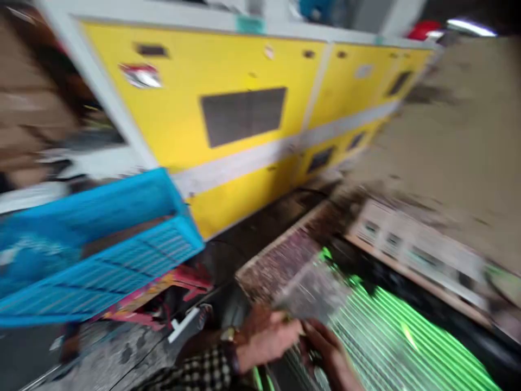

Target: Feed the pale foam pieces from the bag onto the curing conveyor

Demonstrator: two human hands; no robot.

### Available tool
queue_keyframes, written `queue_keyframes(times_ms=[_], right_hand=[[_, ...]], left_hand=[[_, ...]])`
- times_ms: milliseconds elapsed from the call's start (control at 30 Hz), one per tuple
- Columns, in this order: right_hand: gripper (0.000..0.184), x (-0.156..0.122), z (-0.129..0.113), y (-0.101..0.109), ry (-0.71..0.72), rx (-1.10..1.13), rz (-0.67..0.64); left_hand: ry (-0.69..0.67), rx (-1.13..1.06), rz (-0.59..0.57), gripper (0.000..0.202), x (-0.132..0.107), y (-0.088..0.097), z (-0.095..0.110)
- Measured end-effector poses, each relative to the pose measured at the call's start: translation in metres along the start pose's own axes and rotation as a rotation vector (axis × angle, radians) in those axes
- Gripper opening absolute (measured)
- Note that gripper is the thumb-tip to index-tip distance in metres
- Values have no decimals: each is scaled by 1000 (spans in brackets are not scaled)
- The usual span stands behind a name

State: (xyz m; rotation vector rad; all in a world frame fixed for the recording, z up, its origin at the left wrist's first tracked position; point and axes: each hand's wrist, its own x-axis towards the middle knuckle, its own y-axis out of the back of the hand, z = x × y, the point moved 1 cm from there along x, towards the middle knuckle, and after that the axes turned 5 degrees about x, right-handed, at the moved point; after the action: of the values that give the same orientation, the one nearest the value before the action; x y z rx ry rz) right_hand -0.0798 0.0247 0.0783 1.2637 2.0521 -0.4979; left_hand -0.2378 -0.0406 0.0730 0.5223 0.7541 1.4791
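Observation:
My left hand (266,338), with a checked sleeve and a wristwatch (230,334), reaches in from the bottom middle. Its fingers are drawn together and point toward my right hand (325,350). That hand has its fingers curled, and the fingertips of both meet or nearly meet. Blur hides whatever small thing they hold between them. Just beyond the hands lies a worn board (285,260) with a greyish, clear-looking sheet (313,290) at its near end. To the right is a ribbed surface lit bright green (407,336).
A blue plastic crate (163,244) rests on a red and yellow stool (150,298) at left. Behind stands a long yellow-panelled machine (244,70) with a white frame. A pale panel with switch-like boxes (419,255) borders the green surface. Cartons (32,103) are stacked far left.

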Motion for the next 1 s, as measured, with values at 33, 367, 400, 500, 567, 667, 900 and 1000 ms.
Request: queue_keyframes(times_ms=[33,367,400,500,567,667,900,1000], right_hand=[[43,-5,13,17,-37,56,43],[35,-16,110,177,50,-399,757],[34,-20,112,184,27,-527,788],[38,-33,104,180,69,-630,781],[43,-42,90,159,164,-431,575],[42,-50,71,122,267,-195,225],[39,-41,96,135,266,-30,428],[42,-33,122,174,120,-120,616]], left_hand=[[-105,17,-88,12,6,-17,8],[16,-193,-374,29,24,-63,31],[36,-230,-413,31,24,-68,32],[55,-302,-498,30,25,-82,39],[29,-287,-516,29,26,-89,46],[3,-241,-541,25,28,-98,59],[33,-340,-569,31,35,-120,61],[97,-498,-554,36,37,-131,50]])
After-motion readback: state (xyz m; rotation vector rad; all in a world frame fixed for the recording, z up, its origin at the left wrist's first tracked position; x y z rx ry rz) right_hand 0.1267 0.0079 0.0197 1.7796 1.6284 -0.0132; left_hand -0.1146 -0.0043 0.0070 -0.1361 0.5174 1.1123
